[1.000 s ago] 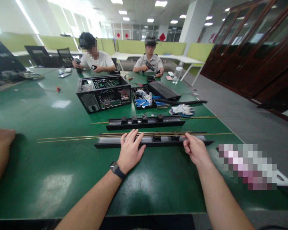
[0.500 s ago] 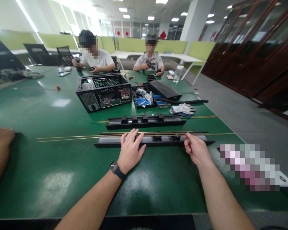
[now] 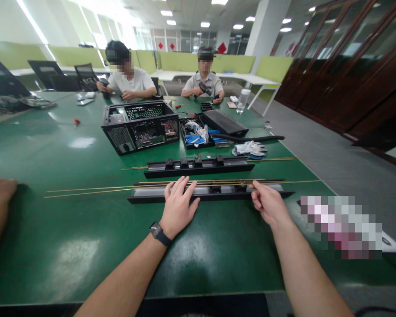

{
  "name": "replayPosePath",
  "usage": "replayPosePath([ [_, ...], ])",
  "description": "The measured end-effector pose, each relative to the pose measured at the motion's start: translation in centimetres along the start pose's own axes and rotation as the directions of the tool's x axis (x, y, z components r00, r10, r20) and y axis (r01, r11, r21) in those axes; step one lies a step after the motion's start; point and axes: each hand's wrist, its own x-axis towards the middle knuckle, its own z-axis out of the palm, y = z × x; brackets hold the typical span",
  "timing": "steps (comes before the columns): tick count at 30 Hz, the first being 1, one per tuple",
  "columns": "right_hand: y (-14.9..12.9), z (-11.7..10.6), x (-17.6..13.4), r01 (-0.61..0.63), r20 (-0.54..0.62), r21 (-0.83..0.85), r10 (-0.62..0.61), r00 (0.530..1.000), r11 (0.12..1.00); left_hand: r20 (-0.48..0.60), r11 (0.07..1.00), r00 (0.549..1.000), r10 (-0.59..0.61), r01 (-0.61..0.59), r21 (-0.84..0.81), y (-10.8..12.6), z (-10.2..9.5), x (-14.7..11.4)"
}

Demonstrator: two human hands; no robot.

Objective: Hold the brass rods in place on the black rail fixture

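Thin brass-coloured rods (image 3: 95, 190) lie lengthwise over a long black channel with a pale inside (image 3: 148, 193), their left ends reaching well past it over the table. My left hand (image 3: 180, 204), wearing a watch, rests on the rods and channel with fingers spread. At the channel's right part, my right hand (image 3: 268, 203) is closed, thumb and index finger pinching at a rod. Black blocks (image 3: 215, 186) sit in the channel between my hands. Behind lies a second black channel (image 3: 198, 171) with several black blocks and more thin rods.
An open computer case (image 3: 140, 127) stands beyond the channels, beside a tray holding gloves (image 3: 197, 134). More gloves (image 3: 250, 149) lie to its right. Another person's hand (image 3: 0, 193) rests at the left table edge. Two people sit across the green table (image 3: 69, 229).
The rods' left ends have slid a little to the left. Both my hands keep nearly the same places, and the whole view has shifted slightly.
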Motion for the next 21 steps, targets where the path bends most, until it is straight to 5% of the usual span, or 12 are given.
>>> replayPosePath([
  [7,-0.13,-0.06,0.15,0.039,-0.087,0.033,-0.036,0.996,0.999,-0.003,1.0,1.0,0.008,-0.008,0.006,-0.06,0.09,0.05],
  [14,-0.25,0.31,-0.3,0.003,0.012,0.003,-0.003,1.0,1.0,-0.002,1.0,1.0,0.005,-0.005,-0.001,-0.02,0.05,0.07],
  [21,-0.23,0.19,-0.02,0.034,-0.096,0.031,-0.031,0.995,0.999,-0.013,1.0,1.0,0.008,-0.008,0.0,-0.1,0.14,0.01],
])
